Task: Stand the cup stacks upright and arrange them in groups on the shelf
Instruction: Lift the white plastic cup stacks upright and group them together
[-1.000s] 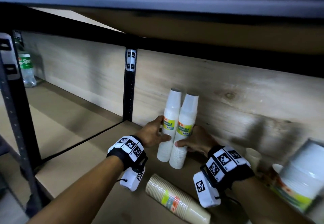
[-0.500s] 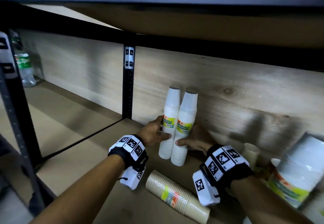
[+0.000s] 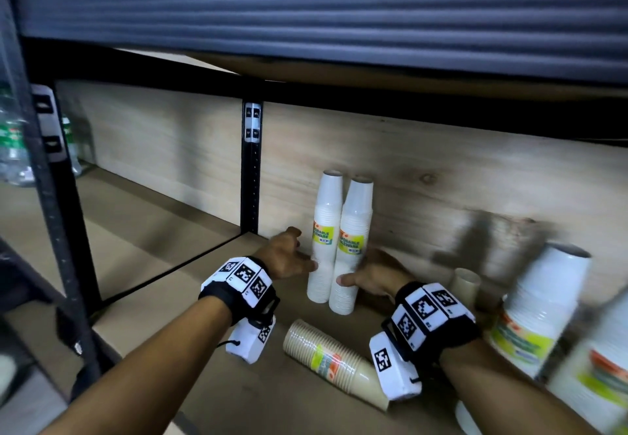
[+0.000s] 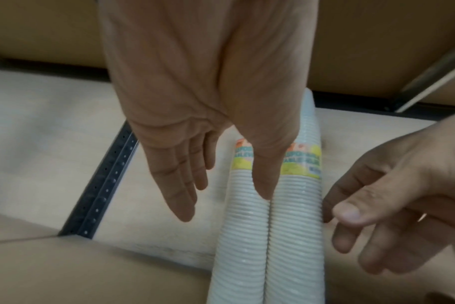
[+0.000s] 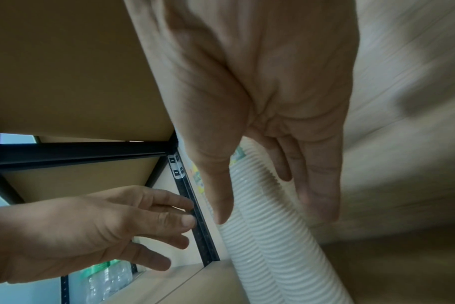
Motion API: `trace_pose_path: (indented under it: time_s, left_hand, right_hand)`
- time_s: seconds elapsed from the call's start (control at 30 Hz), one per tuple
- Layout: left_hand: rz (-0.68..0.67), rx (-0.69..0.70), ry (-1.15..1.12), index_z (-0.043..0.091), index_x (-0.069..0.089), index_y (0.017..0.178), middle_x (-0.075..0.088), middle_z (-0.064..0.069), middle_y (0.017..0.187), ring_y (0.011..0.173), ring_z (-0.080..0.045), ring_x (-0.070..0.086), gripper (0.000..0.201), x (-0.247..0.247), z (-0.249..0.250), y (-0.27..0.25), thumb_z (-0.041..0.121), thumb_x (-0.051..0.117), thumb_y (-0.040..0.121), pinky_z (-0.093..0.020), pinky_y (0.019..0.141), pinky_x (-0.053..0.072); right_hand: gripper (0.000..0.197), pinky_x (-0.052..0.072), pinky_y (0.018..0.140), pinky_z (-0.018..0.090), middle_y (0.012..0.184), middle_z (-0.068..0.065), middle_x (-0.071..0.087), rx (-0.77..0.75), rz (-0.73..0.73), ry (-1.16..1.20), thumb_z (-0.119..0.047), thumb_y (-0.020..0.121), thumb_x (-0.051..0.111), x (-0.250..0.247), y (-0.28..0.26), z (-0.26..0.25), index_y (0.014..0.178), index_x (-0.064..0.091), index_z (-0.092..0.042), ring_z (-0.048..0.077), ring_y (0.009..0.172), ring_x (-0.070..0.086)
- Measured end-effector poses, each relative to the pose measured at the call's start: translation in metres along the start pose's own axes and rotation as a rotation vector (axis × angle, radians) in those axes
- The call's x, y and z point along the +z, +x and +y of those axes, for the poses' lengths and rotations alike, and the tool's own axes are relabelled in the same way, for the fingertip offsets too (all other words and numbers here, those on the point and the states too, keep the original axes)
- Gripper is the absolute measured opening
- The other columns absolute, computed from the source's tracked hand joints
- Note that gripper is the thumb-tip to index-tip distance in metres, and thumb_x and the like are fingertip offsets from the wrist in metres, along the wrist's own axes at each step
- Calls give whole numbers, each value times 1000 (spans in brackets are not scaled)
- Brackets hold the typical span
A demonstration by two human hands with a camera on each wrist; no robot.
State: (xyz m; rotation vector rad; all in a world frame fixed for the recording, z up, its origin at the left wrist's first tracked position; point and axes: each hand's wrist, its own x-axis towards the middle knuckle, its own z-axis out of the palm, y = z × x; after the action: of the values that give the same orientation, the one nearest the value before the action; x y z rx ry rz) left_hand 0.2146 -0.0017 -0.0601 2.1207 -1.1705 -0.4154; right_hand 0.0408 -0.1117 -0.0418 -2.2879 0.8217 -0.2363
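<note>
- My left hand (image 3: 287,257) was beside the two white cup stacks (image 3: 339,240), fingers straight and relaxed, gripping nothing; in the left wrist view its thumb lay over the seam between the stacks, though I could not tell whether it touched them.
- My right hand (image 3: 370,276) sat on the other side of the pair, fingers loosely spread, thumb near the lower part of the right stack, holding nothing as well.
- The two white stacks stood upright, rims down, side by side and touching, close to the wooden back panel (image 3: 441,176) on the shelf (image 3: 176,302), each with a yellow-green label around its middle.
- A tan cup stack (image 3: 326,359) lay on its side on the shelf, nearer to me, between my two wrists, with a colourful band round it.
- To my right, larger white cup stacks (image 3: 540,308) with green and yellow labels leaned near the edge of view, blurred.
- A small tan cup (image 3: 465,283) stood behind my right wrist, near the back panel.
- A black upright post (image 3: 251,176) divided the shelf just left of the white stacks.
- Far left, clear bottles (image 3: 13,152) with green labels stood in the neighbouring bay.
</note>
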Motion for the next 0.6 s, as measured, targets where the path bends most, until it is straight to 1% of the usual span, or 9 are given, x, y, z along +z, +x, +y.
trace_pose_path:
  time_s: [0.07, 0.13, 0.23, 0.27, 0.33, 0.37, 0.43, 0.53, 0.6]
  left_hand:
    - [36, 10, 79, 11, 39, 138, 57, -4, 130, 112, -19, 58, 74, 0, 2, -17, 35, 76, 78, -28, 93, 47]
    - [21, 27, 157, 19, 51, 127, 60, 2, 118, 104, -16, 59, 55, 2, 4, -39, 39, 73, 81, -25, 86, 46]
    - [-107, 48, 220, 25, 57, 124, 62, 7, 115, 105, -12, 60, 48, 12, 3, -66, 42, 72, 82, -22, 90, 46]
    - [-158, 46, 230, 25, 57, 127, 61, 8, 119, 107, -12, 59, 50, 15, 0, -72, 42, 71, 82, -21, 91, 45]
    - [-246, 45, 241, 24, 54, 132, 59, 7, 127, 110, -10, 57, 54, 23, -3, -84, 39, 73, 83, -19, 91, 43]
    - [-273, 57, 264, 24, 54, 132, 59, 6, 129, 111, -10, 56, 56, 28, -4, -89, 37, 74, 82, -19, 91, 43]
    - [-299, 91, 324, 23, 55, 132, 59, 5, 131, 113, -10, 56, 60, 36, -4, -96, 32, 79, 78, -18, 94, 42]
    - [-291, 122, 419, 25, 53, 132, 57, 8, 127, 117, -12, 55, 69, 42, 2, -105, 28, 84, 71, -19, 95, 42]
    - [-268, 152, 470, 30, 56, 128, 60, 8, 123, 115, -13, 56, 68, 46, 8, -108, 30, 85, 66, -22, 94, 45]
  right_hand:
    - [52, 43, 99, 30, 129, -9, 59, 19, -1, -170, -35, 81, 76, -2, -19, 1, 126, 60, -14, 21, 117, 59]
    - [53, 43, 87, 25, 126, -3, 64, 43, -24, -246, -42, 78, 77, 0, -42, 2, 122, 63, -15, 19, 110, 61]
    - [44, 44, 70, 24, 104, -4, 68, 99, -114, -369, -55, 67, 79, 9, -72, 11, 93, 68, -21, 12, 84, 61]
    - [47, 46, 69, 24, 101, -4, 69, 111, -145, -390, -57, 64, 80, 12, -78, 10, 90, 68, -20, 12, 81, 61]
    - [49, 47, 78, 25, 107, 0, 68, 186, -195, -396, -51, 67, 81, 18, -91, 13, 101, 69, -18, 14, 87, 59]
    - [49, 46, 80, 25, 109, 2, 66, 225, -227, -419, -44, 71, 81, 21, -98, 14, 107, 67, -13, 16, 91, 58]
    - [55, 47, 80, 27, 120, 6, 65, 216, -259, -505, -39, 77, 78, 24, -107, 16, 120, 63, -7, 20, 97, 61]
    - [61, 46, 71, 25, 123, 5, 65, 175, -272, -587, -42, 80, 74, 24, -121, 17, 131, 58, -11, 21, 94, 63]
    - [58, 44, 57, 24, 122, 7, 66, 164, -266, -586, -40, 85, 70, 17, -132, 18, 134, 56, -12, 18, 75, 60]
